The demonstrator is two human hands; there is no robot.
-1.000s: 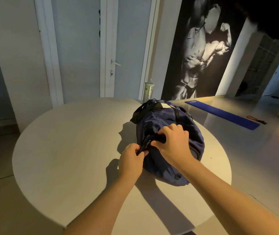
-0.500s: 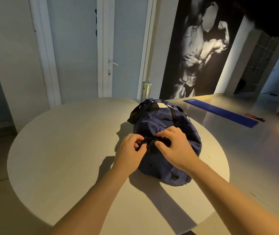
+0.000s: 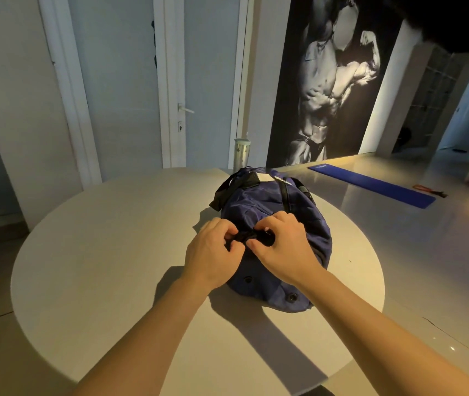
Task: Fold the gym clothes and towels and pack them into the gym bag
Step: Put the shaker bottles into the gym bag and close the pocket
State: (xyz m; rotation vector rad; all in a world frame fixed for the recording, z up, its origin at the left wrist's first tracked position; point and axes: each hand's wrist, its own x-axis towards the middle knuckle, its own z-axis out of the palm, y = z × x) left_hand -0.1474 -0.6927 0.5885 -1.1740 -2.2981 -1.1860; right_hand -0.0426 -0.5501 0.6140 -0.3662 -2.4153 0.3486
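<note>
Room: where do we have it around the gym bag (image 3: 279, 207)?

We see the bag lying on the round worktop (image 3: 113, 252), right of the middle, with its right flank near the rim. The left half of the worktop is wide, bare surface, and a strip of it shows between the bag's near end and our edge.

And our hands?

Both are on the near top of the bag, close together. Our left hand (image 3: 213, 252) curls its fingers round a black strap (image 3: 251, 237), and our right hand (image 3: 281, 250) pinches the same strap from the other side.

What lies past the far rim?

A pale bottle (image 3: 241, 151) beside the closed door (image 3: 130, 81), and a big poster (image 3: 336, 81) on the wall. A blue mat (image 3: 370, 185) lies on the floor to the right, well apart from the worktop.

What sits in our way?

The bag's own black handles (image 3: 239, 182), lying over its far end.
</note>
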